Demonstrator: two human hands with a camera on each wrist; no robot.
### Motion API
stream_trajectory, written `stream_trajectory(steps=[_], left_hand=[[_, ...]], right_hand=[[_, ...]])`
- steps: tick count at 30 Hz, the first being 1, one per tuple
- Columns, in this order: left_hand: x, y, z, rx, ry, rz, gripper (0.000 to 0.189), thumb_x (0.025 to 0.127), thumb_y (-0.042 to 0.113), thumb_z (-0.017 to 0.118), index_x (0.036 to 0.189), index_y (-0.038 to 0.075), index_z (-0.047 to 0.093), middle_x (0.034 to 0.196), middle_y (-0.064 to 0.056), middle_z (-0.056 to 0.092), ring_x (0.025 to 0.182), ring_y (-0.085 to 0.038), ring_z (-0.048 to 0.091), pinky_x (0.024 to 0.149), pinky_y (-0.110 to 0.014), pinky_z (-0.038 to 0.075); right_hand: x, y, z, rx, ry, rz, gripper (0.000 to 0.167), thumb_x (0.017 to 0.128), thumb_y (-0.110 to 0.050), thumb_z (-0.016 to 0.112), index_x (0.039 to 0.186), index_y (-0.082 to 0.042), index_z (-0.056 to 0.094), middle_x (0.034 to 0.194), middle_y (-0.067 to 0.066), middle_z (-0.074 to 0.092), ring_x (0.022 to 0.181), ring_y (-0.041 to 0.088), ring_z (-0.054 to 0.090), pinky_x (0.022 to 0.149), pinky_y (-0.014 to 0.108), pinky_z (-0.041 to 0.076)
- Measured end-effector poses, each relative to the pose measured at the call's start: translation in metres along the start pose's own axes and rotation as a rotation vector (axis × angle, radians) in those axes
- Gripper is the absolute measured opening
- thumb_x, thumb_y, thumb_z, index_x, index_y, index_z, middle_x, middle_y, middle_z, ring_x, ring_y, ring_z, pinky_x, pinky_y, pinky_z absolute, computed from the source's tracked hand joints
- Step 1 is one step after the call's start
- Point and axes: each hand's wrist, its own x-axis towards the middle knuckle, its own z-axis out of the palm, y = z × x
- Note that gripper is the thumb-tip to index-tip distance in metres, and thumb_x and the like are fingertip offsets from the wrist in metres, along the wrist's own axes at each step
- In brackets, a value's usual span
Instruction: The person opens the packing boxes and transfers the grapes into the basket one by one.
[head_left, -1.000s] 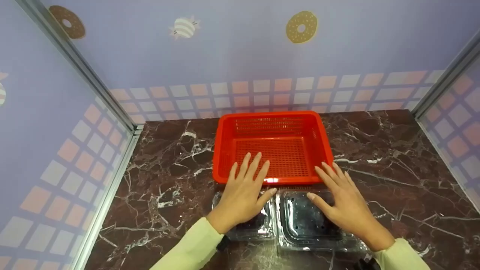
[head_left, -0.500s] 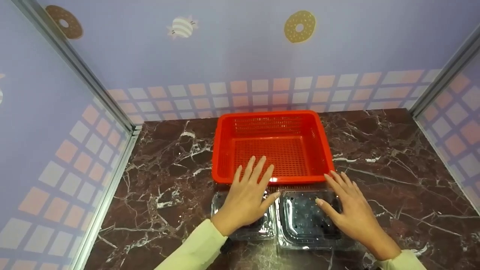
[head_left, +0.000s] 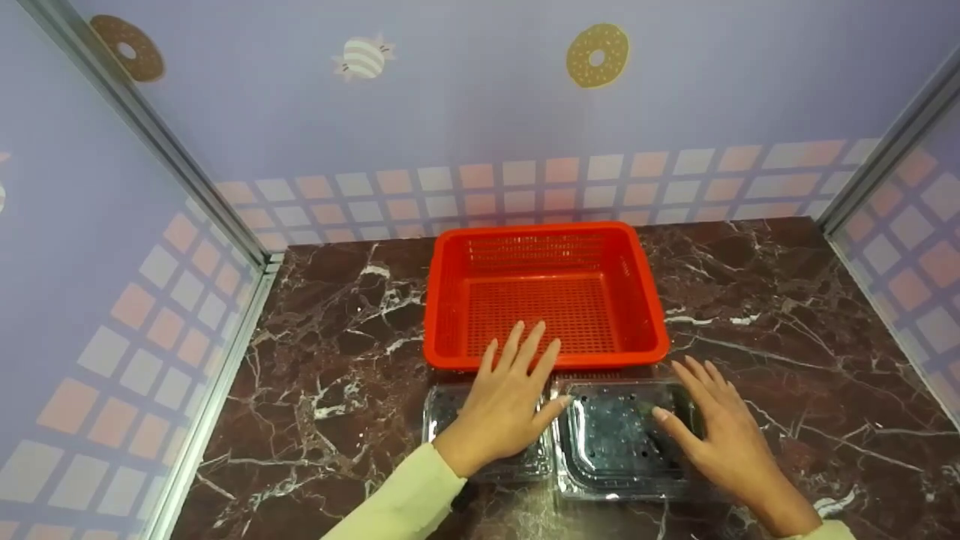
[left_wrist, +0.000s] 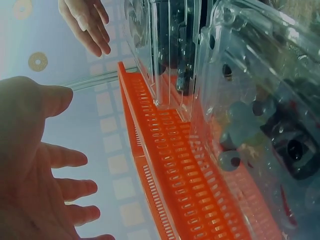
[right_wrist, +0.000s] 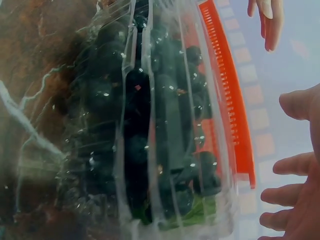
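Two clear plastic clamshell boxes lie side by side, the left box (head_left: 442,409) and the right box (head_left: 615,435). Dark round fruits (right_wrist: 137,145) show through the clear walls, with a bit of green near one end; their kind is hard to tell. Over the left box hovers my left hand (head_left: 499,409), fingers spread and straight, its fingertips near the front rim of a red basket (head_left: 652,352). My right hand (head_left: 724,435) is held above the right box's right side, fingers extended. Each palm is bare in the wrist views, apart from the boxes. My left hand hides part of the left box.
The red plastic basket with slotted walls stands just behind the boxes, nothing visible in it. All sits on a dark red marbled table (head_left: 345,420). A patterned back wall (head_left: 480,112) and side panels with metal edge rails (head_left: 217,390) bound the space.
My right hand has shifted right and back toward me, away from the basket's corner. My left hand has drifted slightly right and nearer. Boxes and basket stay where they were.
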Motion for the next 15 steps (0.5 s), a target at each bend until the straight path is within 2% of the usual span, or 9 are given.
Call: stream_trajectory(steps=[15], left_hand=[[-0.001, 0.006, 0.006, 0.018, -0.018, 0.021, 0.072, 0.097, 0.06, 0.037, 0.155, 0.02, 0.021, 0.164, -0.007, 0.01, 0.151, -0.031, 0.008, 0.119, -0.056, 0.018]], right_hand=[[-0.009, 0.015, -0.003, 0.005, 0.009, 0.028, 0.073, 0.091, -0.046, 0.061, 0.149, -0.01, 0.036, 0.155, 0.025, 0.029, 0.144, 0.049, 0.019, 0.111, 0.07, 0.014]])
